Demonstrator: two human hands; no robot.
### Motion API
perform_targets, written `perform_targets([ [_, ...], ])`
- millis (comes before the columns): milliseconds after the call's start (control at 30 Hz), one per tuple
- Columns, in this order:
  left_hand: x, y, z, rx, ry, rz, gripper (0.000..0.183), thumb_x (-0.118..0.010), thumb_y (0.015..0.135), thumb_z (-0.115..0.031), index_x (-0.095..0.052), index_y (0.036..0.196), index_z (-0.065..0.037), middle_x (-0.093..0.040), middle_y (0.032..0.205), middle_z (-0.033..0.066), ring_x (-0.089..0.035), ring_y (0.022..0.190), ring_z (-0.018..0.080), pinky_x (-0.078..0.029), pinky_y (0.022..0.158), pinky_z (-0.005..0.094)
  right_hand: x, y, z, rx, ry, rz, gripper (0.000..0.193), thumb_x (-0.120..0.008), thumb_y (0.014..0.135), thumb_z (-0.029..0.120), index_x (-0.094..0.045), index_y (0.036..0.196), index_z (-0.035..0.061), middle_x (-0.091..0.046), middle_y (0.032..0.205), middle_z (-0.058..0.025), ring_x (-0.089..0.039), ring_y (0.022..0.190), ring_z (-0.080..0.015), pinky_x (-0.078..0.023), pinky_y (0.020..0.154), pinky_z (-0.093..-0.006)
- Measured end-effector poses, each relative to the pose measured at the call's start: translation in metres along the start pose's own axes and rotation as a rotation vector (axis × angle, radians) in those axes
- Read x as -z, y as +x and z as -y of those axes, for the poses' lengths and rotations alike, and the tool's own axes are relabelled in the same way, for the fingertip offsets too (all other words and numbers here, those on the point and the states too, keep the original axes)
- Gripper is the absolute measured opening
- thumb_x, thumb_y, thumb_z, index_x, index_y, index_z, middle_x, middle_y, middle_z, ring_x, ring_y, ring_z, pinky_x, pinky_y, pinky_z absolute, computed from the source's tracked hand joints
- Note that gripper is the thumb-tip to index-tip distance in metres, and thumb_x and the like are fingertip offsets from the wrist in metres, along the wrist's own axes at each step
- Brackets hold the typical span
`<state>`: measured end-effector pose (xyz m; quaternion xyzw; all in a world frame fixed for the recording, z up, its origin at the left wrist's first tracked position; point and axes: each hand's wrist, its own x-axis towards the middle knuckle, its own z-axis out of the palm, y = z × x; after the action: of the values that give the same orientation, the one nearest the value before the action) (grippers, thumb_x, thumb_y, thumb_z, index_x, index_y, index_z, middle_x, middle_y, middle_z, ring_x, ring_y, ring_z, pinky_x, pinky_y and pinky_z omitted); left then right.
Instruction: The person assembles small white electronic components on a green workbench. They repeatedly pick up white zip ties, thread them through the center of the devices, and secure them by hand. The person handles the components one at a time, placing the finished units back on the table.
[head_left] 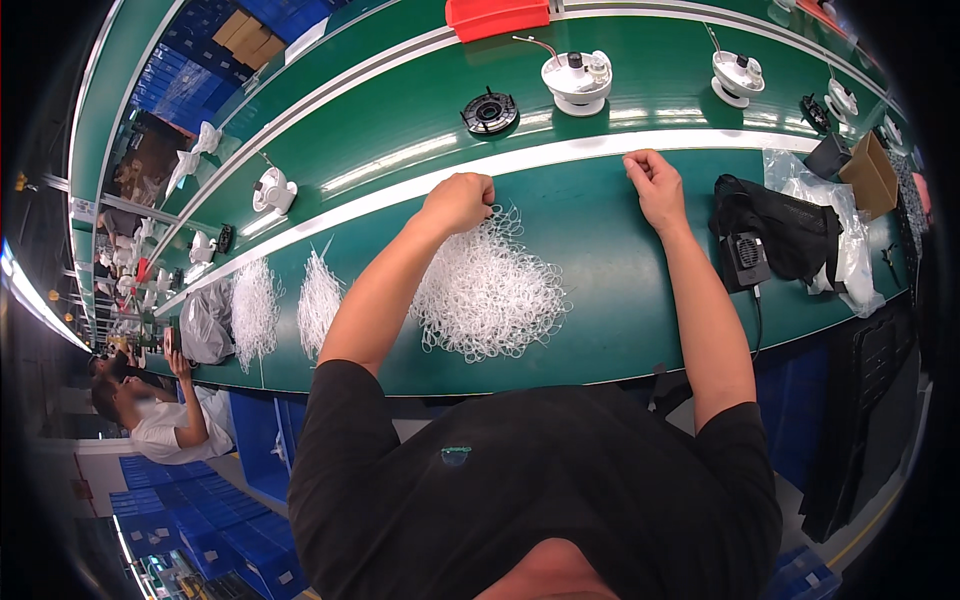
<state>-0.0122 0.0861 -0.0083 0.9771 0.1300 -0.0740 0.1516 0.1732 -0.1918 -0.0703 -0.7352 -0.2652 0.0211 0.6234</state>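
A large heap of thin white loops (pixel 490 300) lies on the green work table in front of me. My left hand (pixel 462 203) is at the heap's far edge, its fingers curled closed; loops lie right under the fingertips, and whatever is inside the grip is hidden. Farther right, my right hand (pixel 657 190) hovers over the table near the white rail, thumb and fingers pinched together. Anything in that pinch is too small to make out. Beyond the rail, a white rounded unit with a wire (pixel 578 84) stands beside a black round part (pixel 490 112).
Two smaller heaps, one of white strands (pixel 320 300) and another (pixel 256 312), lie to the left. A black mesh bag (pixel 775 225) and clear plastic (pixel 858 255) lie at right. More white units (pixel 738 78) stand along the green belt (pixel 390 120). Another person (pixel 170 425) sits far left.
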Motion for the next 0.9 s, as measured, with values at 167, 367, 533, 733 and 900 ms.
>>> perform_targets([
  [167,0.003,0.000,-0.009,-0.022,-0.008,0.039,0.018,-0.079,0.078,-0.017,-0.068,0.088,-0.008,-0.071,0.089,0.0105,-0.067,0.090,0.0294,-0.052,0.076,0.0415,0.001,0.000,-0.001,-0.007,0.015,0.003,0.018,-0.066,0.094,0.018,-0.068,0.098,0.0004,-0.064,0.077,-0.0010,-0.057,0.072,-0.0091,-0.048,0.069,-0.0252],
  [367,0.001,0.007,-0.010,-0.009,-0.038,0.080,0.015,-0.078,0.077,-0.017,-0.068,0.084,-0.008,-0.071,0.084,0.0104,-0.067,0.084,0.0291,-0.052,0.074,0.0414,0.003,0.001,-0.004,0.005,0.017,-0.001,0.018,-0.066,0.094,0.018,-0.068,0.097,0.0000,-0.064,0.077,-0.0008,-0.056,0.071,-0.0089,-0.048,0.068,-0.0250],
  [533,0.006,0.000,-0.007,-0.077,-0.235,0.012,0.016,-0.079,0.078,-0.010,-0.065,0.079,-0.004,-0.067,0.075,0.0053,-0.064,0.073,0.0164,-0.050,0.066,0.0324,0.004,0.001,-0.004,-0.001,0.025,-0.003,0.018,-0.067,0.094,0.018,-0.068,0.097,-0.0002,-0.064,0.077,-0.0010,-0.056,0.071,-0.0087,-0.048,0.067,-0.0252],
  [733,0.012,-0.009,0.006,-0.083,-0.885,0.018,0.015,-0.077,0.084,-0.006,-0.062,0.082,-0.005,-0.067,0.085,0.0009,-0.061,0.076,0.0077,-0.050,0.069,0.0246,0.002,0.002,-0.008,0.031,-0.005,-0.002,0.017,-0.067,0.094,0.017,-0.068,0.097,0.0004,-0.064,0.078,-0.0004,-0.056,0.071,-0.0083,-0.047,0.067,-0.0245],
  [900,0.022,-0.030,0.012,-0.066,-1.202,-0.117,0.014,-0.077,0.085,-0.005,-0.064,0.090,-0.005,-0.066,0.082,0.0011,-0.061,0.072,0.0095,-0.050,0.067,0.0246,0.007,0.004,-0.011,-0.007,0.014,-0.005,0.016,-0.066,0.095,0.016,-0.067,0.099,0.0001,-0.063,0.080,0.0021,-0.054,0.074,-0.0060,-0.046,0.068,-0.0220],
])
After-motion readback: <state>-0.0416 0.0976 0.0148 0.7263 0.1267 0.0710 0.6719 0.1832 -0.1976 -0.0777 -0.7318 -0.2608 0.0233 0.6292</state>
